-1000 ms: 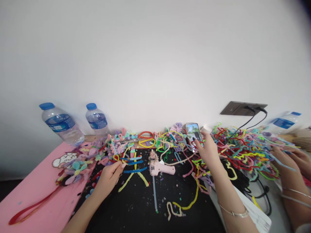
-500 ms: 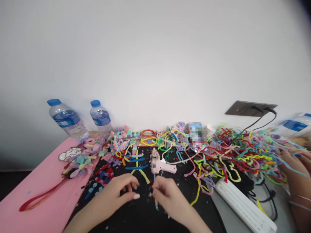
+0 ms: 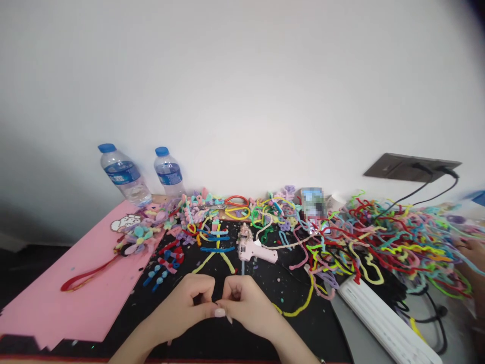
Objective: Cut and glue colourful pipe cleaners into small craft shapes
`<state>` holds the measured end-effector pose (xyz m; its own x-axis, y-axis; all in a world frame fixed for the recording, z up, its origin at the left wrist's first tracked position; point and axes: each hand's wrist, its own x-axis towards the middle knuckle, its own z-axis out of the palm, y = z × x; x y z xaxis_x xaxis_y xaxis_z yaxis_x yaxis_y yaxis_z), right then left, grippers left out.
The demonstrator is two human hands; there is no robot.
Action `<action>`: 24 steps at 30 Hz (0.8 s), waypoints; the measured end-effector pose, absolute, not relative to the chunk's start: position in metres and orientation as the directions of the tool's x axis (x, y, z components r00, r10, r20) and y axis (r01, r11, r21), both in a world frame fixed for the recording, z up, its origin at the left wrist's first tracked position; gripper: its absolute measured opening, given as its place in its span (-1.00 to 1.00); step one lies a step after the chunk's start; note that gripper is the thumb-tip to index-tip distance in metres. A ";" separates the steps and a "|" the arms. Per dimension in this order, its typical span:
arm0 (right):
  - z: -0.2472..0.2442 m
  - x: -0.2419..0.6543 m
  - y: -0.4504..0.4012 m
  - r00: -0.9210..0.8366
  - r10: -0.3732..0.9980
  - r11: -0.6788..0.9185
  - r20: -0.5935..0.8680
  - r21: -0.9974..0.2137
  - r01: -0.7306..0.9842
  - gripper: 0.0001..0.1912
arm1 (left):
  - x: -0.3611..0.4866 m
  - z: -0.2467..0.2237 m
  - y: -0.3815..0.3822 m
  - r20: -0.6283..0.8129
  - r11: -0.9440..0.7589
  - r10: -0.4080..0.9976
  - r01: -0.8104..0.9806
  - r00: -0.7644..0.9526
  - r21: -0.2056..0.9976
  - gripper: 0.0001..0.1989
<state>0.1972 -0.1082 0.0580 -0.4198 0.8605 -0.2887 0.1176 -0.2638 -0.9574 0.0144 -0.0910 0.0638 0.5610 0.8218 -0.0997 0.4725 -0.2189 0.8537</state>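
Observation:
My left hand [image 3: 193, 303] and my right hand [image 3: 244, 306] meet over the black mat [image 3: 182, 338], thumbs and fingertips pinched together. Whatever is between the fingertips is too small or hidden to make out. Just beyond them lies a pink glue gun [image 3: 259, 253], its nozzle area crusted and a glue stick [image 3: 243, 267] poking out toward me. Left of the glue gun lie crossed pipe cleaners, with a blue pipe cleaner [image 3: 217, 249] across yellow ones. Small blue and red pipe-cleaner pieces [image 3: 172, 258] lie farther left.
A tangled heap of pipe cleaners [image 3: 394, 232] spreads at the right, where another person's hand [image 3: 472, 253] reaches in. A white power strip [image 3: 386, 318] lies in front of it. Two water bottles [image 3: 123, 174] stand at the back left by pink sheets [image 3: 87, 303].
My two hands have come together, fingertips now touching; before, they were apart with the left fingers loosely curled. The view has shifted a little to the left.

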 end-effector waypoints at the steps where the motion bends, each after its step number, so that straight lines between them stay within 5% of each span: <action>1: 0.058 0.199 -0.109 -0.441 0.849 -0.286 -0.291 -0.955 0.079 -0.70 | 0.016 0.063 -0.092 -0.081 -0.222 0.819 0.445 0.568 0.868 -0.56; 8: 0.063 0.211 -0.118 -0.457 0.809 -0.461 -0.369 -0.881 -0.103 -0.59 | 0.037 0.062 -0.102 0.017 -0.226 0.848 0.331 0.530 0.916 -0.57; 14: 0.060 0.218 -0.122 -0.426 0.838 -0.455 -0.340 -0.868 -0.202 -0.58 | 0.053 0.057 -0.108 0.127 -0.257 0.898 0.267 0.421 0.929 -0.53; 20: 0.080 0.286 -0.117 -0.162 0.967 -0.203 -0.194 -0.979 -0.037 -0.67 | 0.026 0.054 -0.100 0.077 -0.134 0.974 0.264 0.215 0.955 -0.69; 24: 0.107 0.368 -0.074 0.282 0.941 0.050 0.189 -0.899 0.435 -0.74 | -0.001 0.054 -0.090 0.008 -0.036 0.995 0.284 0.102 0.958 -0.83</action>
<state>0.3678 -0.0741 0.1067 0.2816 0.9407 0.1890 0.4347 0.0505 -0.8991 -0.0009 -0.0899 0.0536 0.1019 0.9948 0.0075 0.2843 -0.0364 0.9580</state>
